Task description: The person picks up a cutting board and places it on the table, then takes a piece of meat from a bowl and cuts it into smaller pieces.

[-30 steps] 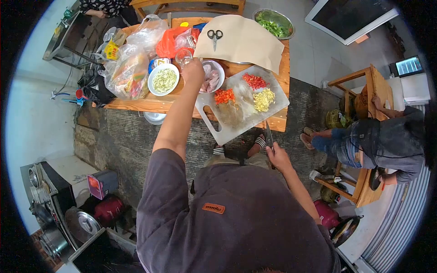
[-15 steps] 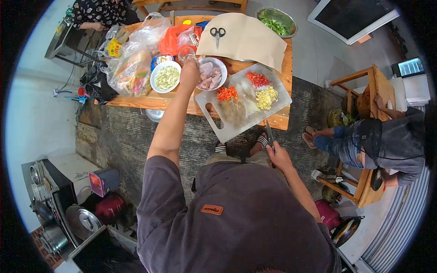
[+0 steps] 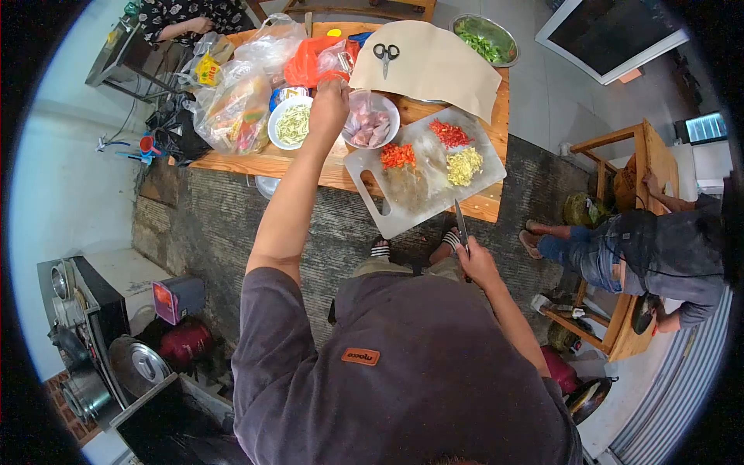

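My left hand (image 3: 330, 110) is over the table beside the bowl of raw meat pieces (image 3: 369, 124), just below the orange-red plastic bag (image 3: 304, 63). Its fingers are curled, and whatever they hold is hidden. In my right hand (image 3: 478, 262) is a knife (image 3: 462, 221), its blade pointing up toward the cutting board (image 3: 422, 186). Diced orange-red pieces (image 3: 397, 156), chopped red pieces (image 3: 449, 134) and chopped pale yellow pieces (image 3: 464, 167) lie in separate heaps on the board. A white bowl of pale green shreds (image 3: 293, 125) stands left of my left hand.
Black-handled scissors (image 3: 385, 58) lie on brown paper (image 3: 434, 70). A metal bowl of chopped greens (image 3: 482, 43) sits at the table's back right. Plastic bags (image 3: 232, 108) crowd the left side. One person (image 3: 659, 252) stands at the right, another (image 3: 182, 19) at the far left.
My left hand has moved slightly up toward the orange-red bag. A clear glass seen at its fingers before no longer shows. The view has shifted a little; my right hand still holds the knife.
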Demonstrator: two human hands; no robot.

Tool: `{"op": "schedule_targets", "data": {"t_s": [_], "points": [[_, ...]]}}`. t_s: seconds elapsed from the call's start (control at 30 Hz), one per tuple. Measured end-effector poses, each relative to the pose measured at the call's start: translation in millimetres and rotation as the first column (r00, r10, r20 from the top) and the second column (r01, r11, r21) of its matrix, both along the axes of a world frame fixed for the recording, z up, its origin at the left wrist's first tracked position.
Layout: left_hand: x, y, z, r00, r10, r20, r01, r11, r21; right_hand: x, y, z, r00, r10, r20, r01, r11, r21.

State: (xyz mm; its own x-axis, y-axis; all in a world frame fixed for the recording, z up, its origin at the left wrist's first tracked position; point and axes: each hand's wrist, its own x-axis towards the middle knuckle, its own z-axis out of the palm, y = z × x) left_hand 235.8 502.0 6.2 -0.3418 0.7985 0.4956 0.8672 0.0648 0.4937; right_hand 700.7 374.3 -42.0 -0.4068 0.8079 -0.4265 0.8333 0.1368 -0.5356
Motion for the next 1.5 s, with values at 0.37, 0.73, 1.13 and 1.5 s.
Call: {"op": "schedule_targets", "data": {"t_s": [0.37,0.73,1.13,1.5], "points": [[3.9,-18.3,55.5,0.994,-0.016,0.109,0.019,0.999,-0.027,3.3,2.1,-10.4,1.0,-0.029,0.013,0.029,0.998,-0.05],[49.1,-61.7,82.9,0.93,-0.179,0.322,0.2,0.979,-0.033,-41.5,14.5,45.1,0.958,-0.244,-0.15,0.21,0.955,-0.211],[123.1,-142.2,34.2,0.869,-0.13,0.478,0.274,0.93,-0.246,-54.0,25.4,21.0,0.997,-0.026,0.068,0.025,1.0,0.012],[125.4,-199.2,29.6,0.852,0.02,0.524,0.116,0.967,-0.226,-42.8,79.8,-7.5,0.907,0.364,0.213,-0.417,0.844,0.337]]}}
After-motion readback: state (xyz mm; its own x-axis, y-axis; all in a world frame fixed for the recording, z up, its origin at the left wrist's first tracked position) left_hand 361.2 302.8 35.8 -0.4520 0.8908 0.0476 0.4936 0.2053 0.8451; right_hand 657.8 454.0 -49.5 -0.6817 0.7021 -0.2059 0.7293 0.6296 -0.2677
